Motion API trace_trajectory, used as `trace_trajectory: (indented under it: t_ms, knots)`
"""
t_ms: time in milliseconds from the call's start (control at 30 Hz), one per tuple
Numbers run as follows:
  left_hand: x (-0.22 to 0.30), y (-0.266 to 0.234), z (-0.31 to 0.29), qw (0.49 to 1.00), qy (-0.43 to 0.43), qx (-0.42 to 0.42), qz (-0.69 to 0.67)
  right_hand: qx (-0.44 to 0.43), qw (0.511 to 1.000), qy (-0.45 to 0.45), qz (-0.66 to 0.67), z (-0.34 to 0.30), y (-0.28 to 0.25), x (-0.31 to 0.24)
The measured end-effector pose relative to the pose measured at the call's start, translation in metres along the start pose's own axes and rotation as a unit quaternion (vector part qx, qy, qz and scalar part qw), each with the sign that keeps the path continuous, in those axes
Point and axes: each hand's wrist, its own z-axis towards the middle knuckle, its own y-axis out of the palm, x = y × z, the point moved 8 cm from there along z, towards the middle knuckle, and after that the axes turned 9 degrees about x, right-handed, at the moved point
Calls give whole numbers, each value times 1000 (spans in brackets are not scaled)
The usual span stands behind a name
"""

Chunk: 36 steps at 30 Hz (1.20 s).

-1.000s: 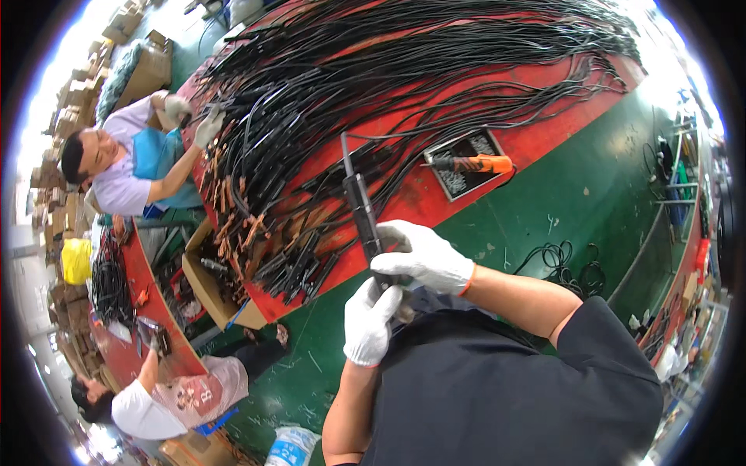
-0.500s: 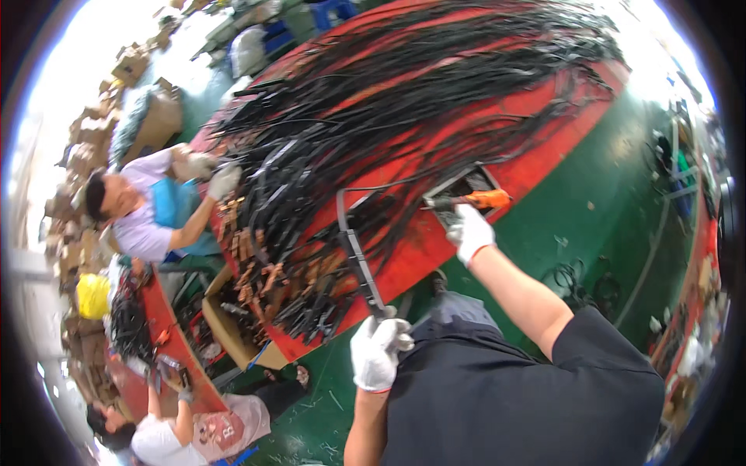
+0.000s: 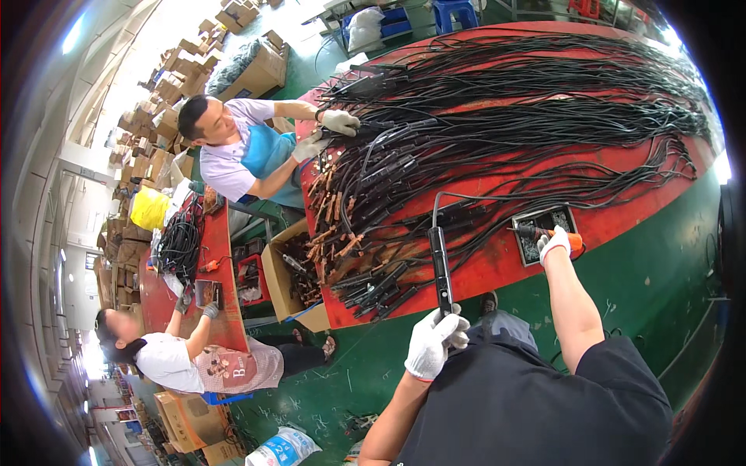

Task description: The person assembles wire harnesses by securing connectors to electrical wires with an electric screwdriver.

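Your left grip (image 3: 438, 342) is closed around the lower end of one slim black device (image 3: 440, 268); one cable (image 3: 436, 210) leaves its far end. Your right grip (image 3: 554, 245) is wrapped around one orange driver (image 3: 576, 242) at one tray (image 3: 520, 246), near the red tabletop's edge (image 3: 622, 242); green floor (image 3: 653, 287) stretches beyond.

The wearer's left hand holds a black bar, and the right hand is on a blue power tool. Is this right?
No: in the head view, the power tool is orange, not blue. The left hand holds the black bar; the right hand is on it.
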Motion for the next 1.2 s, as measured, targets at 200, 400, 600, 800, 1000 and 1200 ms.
trace_trajectory:
  t_ms: [200, 400, 600, 800, 1000, 1200]
  knots:
    - [-1, 2, 0, 1000, -3, 10, 17, -26, 999, 31, -1, 12, 10, 2]
    - [2, -9, 3, 1000, -12, 18, 7, -257, 959, -19, 118, -72, -4, -3]
    - [4, -8, 11, 1000, -16, -8, 20, -444, 850, 17, 284, -145, -50, -50]
    - [17, -11, 19, 998, -10, -20, 56, -525, 762, -221, 307, -281, -116, -119]
    - [24, -14, 18, 992, 4, -31, 122, -740, 616, -86, 254, -375, -104, -94]
    - [17, -17, 10, 991, 7, -49, 124, -716, 634, -215, 197, -431, -95, -40]
